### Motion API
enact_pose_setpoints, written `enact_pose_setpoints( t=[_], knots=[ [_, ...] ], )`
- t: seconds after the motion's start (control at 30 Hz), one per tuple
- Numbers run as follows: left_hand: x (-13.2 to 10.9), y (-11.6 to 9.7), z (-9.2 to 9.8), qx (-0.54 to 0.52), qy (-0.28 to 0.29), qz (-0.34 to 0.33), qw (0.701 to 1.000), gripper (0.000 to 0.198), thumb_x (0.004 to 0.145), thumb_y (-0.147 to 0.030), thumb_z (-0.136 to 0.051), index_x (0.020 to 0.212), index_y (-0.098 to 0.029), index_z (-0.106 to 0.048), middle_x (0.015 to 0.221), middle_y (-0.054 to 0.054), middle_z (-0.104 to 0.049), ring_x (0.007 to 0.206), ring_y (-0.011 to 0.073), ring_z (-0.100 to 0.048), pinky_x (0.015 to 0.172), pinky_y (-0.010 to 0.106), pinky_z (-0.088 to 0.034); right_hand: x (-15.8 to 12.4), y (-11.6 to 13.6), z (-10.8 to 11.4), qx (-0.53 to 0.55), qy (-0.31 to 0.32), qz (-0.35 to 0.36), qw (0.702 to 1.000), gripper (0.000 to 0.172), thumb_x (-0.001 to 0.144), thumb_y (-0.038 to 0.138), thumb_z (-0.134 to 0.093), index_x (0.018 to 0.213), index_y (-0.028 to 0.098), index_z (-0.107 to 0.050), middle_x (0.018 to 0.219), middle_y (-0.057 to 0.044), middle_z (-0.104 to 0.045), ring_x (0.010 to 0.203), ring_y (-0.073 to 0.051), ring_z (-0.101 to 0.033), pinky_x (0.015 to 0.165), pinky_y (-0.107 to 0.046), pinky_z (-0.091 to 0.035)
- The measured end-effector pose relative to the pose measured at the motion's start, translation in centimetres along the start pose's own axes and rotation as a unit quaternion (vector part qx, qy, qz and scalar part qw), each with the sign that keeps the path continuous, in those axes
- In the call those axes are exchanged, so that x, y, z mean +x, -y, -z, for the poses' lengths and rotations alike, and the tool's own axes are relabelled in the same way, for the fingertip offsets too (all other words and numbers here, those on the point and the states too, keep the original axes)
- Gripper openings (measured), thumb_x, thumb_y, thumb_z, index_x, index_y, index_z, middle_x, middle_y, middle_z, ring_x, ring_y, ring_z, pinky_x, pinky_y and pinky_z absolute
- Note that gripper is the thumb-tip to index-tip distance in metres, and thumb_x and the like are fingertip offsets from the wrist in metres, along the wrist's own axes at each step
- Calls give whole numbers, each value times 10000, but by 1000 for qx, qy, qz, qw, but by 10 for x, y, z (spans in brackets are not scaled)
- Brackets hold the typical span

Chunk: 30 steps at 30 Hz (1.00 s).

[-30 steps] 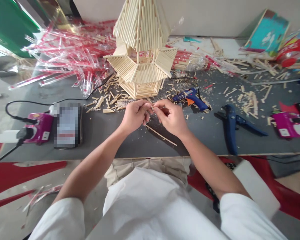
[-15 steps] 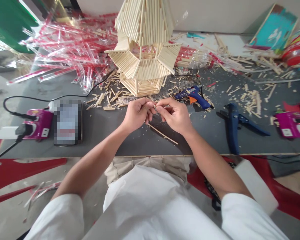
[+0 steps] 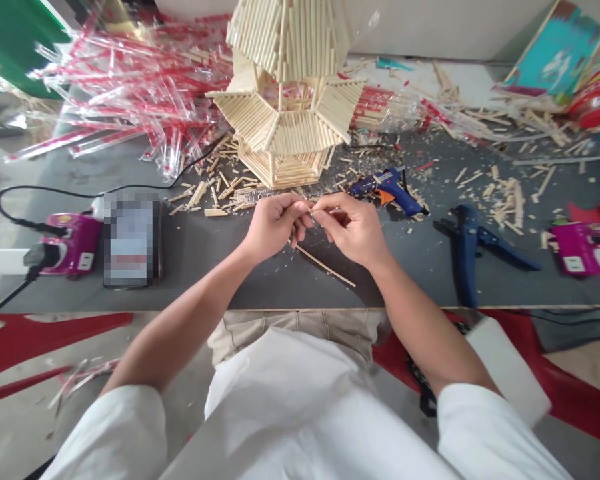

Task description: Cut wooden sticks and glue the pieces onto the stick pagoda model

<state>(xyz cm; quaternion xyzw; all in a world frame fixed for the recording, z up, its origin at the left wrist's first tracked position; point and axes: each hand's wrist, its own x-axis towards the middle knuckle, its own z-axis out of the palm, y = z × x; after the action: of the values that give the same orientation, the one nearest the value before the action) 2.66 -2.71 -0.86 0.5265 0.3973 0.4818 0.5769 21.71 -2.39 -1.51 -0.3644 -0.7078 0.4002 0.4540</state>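
My left hand (image 3: 275, 227) and my right hand (image 3: 353, 227) meet fingertip to fingertip over the dark table (image 3: 200, 267). Both are closed in a pinch around something too small to make out. Below them a thin wooden stick (image 3: 327, 269) lies slanting on the tabletop. Just beyond the hands stands a tiered model (image 3: 300, 133) built of pale sticks, with a pointed roof on top. A blue glue gun (image 3: 397, 190) with an orange trigger rests to the right of my right hand.
Blue cutters (image 3: 466, 257) lie at the right, near a magenta box (image 3: 580, 250). A phone (image 3: 133, 240) and a magenta power socket (image 3: 77, 247) are at the left. Red-and-clear wrappers (image 3: 145, 87) pile up behind; cut stick pieces (image 3: 510, 200) litter the table.
The whole view has shifted slightly. Both hands keep their pinch at nearly the same place, and nothing else has visibly moved.
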Motion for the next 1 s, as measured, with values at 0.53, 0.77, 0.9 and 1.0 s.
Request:
enact_pose_setpoints(
  t=[0.53, 0.77, 0.9, 1.0],
  knots=[
    [-3, -10, 0, 5, -14, -48, 999, 446, 978, -596, -689, 972, -157, -769, 738, 31, -683, 486, 81, -612, 375, 173, -454, -3, 21, -8, 88, -33, -52, 994, 359, 952, 508, -759, 1109, 276, -535, 973, 6, -710, 653, -109, -665, 565, -260, -583],
    [-4, -10, -3, -41, 20, -29, 999, 356, 948, -508, -768, 1059, -170, -792, 741, -1, -630, 489, 66, -591, 378, 174, -449, -2, 25, -11, 94, -77, -48, 991, 388, 936, 527, -773, 1064, 280, -503, 862, 34, -676, 591, -107, -635, 551, -277, -588],
    [-4, -9, -4, -44, 24, -20, 999, 314, 915, -462, -817, 1046, -177, -793, 911, 43, -726, 521, 50, -583, 395, 169, -454, -2, 26, -12, 94, -86, -56, 990, 426, 924, 578, -769, 1049, 280, -492, 858, 35, -659, 585, -101, -627, 532, -266, -566],
    [-5, -8, -4, -53, 16, -4, 998, 324, 875, -478, -851, 968, -176, -779, 1040, 71, -759, 530, 38, -568, 407, 168, -449, -3, 27, -13, 102, -77, -68, 989, 439, 918, 593, -772, 1043, 279, -491, 828, 39, -652, 570, -100, -621, 511, -258, -542]
  ],
)
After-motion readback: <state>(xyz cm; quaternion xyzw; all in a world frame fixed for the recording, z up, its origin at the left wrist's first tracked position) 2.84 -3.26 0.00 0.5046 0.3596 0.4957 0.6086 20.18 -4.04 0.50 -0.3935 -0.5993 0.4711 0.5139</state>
